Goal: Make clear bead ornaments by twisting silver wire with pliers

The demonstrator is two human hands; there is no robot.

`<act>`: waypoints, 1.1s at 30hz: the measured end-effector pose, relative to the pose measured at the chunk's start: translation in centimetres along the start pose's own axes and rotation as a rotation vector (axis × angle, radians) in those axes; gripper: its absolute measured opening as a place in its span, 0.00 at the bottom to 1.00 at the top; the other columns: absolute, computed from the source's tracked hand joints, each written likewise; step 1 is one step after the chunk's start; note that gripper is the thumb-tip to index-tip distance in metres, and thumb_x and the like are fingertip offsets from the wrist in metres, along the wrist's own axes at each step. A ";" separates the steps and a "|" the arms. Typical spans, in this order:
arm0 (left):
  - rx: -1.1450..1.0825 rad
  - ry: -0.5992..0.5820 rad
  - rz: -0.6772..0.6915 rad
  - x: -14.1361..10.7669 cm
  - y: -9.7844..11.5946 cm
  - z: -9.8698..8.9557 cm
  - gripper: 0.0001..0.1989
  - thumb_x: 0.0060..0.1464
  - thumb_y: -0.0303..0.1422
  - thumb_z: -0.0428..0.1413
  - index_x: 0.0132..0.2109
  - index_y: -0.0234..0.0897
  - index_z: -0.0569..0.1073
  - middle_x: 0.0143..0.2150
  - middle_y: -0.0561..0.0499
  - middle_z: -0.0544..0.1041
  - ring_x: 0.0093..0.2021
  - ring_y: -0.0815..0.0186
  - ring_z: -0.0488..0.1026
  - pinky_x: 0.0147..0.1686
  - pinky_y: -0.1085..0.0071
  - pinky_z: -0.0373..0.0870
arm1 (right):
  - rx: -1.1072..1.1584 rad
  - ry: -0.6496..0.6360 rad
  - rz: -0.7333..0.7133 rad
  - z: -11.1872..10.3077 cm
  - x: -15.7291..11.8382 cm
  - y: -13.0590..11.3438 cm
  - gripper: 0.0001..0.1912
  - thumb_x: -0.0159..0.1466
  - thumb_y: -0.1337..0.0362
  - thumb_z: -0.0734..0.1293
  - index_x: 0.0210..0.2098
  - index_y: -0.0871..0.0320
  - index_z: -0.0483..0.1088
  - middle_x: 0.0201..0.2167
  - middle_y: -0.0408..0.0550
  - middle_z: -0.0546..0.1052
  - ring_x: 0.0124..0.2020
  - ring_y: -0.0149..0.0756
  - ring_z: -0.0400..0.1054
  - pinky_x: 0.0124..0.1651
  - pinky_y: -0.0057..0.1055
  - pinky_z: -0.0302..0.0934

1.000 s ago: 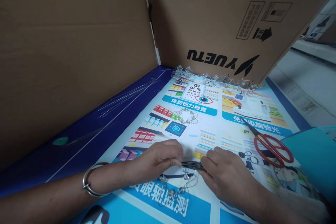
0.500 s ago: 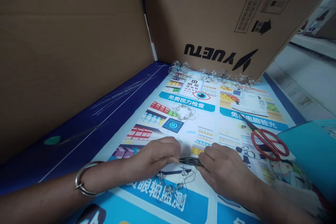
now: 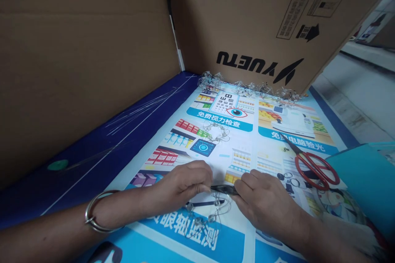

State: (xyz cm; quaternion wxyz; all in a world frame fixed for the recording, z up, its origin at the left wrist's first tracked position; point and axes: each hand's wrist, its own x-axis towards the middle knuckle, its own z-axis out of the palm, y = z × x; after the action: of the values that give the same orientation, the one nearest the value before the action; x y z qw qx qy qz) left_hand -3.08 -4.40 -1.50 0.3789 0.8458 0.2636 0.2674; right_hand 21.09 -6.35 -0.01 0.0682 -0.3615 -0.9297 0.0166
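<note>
My right hand (image 3: 262, 199) is wrapped round a pair of dark pliers (image 3: 225, 189), whose narrow jaws point left. At the tip of those jaws, my left hand (image 3: 191, 181) is closed in a pinch on a wire ring with clear beads (image 3: 211, 218). The ring hangs below the pliers, its thin wire looping out to the right; the exact spot where fingers and jaws grip it is hidden. Farther forward, another ring of clear beads and wire (image 3: 217, 132) lies flat on the printed sheet (image 3: 216, 164).
Red-handled scissors (image 3: 317, 168) lie to the right, beside a turquoise folded sheet (image 3: 367, 172). Several beaded wire pieces (image 3: 265, 89) line the foot of the cardboard wall (image 3: 247, 20). Loose straight wires (image 3: 145, 109) and a green spot (image 3: 58, 165) are on the blue strip at left.
Both hands, the pliers and the beaded ring stay almost where they were. My left forearm with its bangle has shifted slightly left and down.
</note>
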 end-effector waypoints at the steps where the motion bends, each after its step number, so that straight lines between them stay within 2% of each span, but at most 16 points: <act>1: 0.004 0.000 -0.003 0.0 0.0 0.0 0.09 0.61 0.30 0.46 0.34 0.35 0.68 0.34 0.49 0.69 0.37 0.67 0.65 0.38 0.72 0.64 | -0.002 0.005 -0.002 0.0 0.0 0.0 0.07 0.64 0.63 0.59 0.30 0.56 0.64 0.28 0.45 0.68 0.30 0.36 0.58 0.31 0.33 0.45; 9: 0.055 0.090 -0.053 0.2 -0.2 0.1 0.07 0.60 0.30 0.48 0.34 0.35 0.67 0.33 0.50 0.69 0.37 0.67 0.66 0.37 0.72 0.64 | -0.009 0.082 0.078 0.5 -0.1 0.4 0.09 0.63 0.61 0.59 0.31 0.57 0.66 0.28 0.47 0.68 0.31 0.38 0.59 0.31 0.33 0.48; 14: 0.054 0.133 -0.080 0.4 -0.1 0.0 0.06 0.59 0.27 0.48 0.34 0.35 0.67 0.34 0.50 0.70 0.36 0.68 0.66 0.36 0.73 0.64 | 0.157 0.038 0.242 0.2 -0.5 0.8 0.08 0.63 0.61 0.59 0.35 0.57 0.67 0.32 0.47 0.70 0.33 0.36 0.62 0.33 0.30 0.51; 17: 0.071 0.149 -0.084 0.4 0.0 -0.1 0.06 0.59 0.27 0.48 0.34 0.36 0.68 0.36 0.49 0.70 0.38 0.67 0.66 0.38 0.72 0.64 | 0.219 0.011 0.285 0.1 -0.6 0.8 0.08 0.63 0.62 0.59 0.36 0.57 0.67 0.33 0.48 0.69 0.35 0.36 0.62 0.34 0.30 0.52; 24: 0.036 0.122 -0.113 0.4 0.2 -0.3 0.05 0.58 0.28 0.49 0.34 0.35 0.69 0.36 0.49 0.70 0.39 0.67 0.67 0.39 0.72 0.65 | 0.219 0.030 0.282 0.3 -0.6 0.6 0.08 0.63 0.62 0.58 0.34 0.57 0.67 0.31 0.48 0.68 0.35 0.37 0.61 0.36 0.31 0.53; 33: 0.041 0.125 -0.098 0.2 0.0 -0.6 0.07 0.59 0.29 0.49 0.43 0.35 0.70 0.40 0.47 0.70 0.43 0.65 0.67 0.43 0.68 0.65 | 0.210 0.065 0.242 0.5 -0.4 0.7 0.08 0.62 0.62 0.59 0.34 0.58 0.67 0.31 0.49 0.68 0.34 0.38 0.60 0.35 0.32 0.53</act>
State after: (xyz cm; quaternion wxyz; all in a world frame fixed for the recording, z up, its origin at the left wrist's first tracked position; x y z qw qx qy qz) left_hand -3.31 -3.96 -1.14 0.3570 0.8212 0.3332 0.2953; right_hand 21.80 -6.08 -0.62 0.1333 -0.4619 -0.8699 0.1103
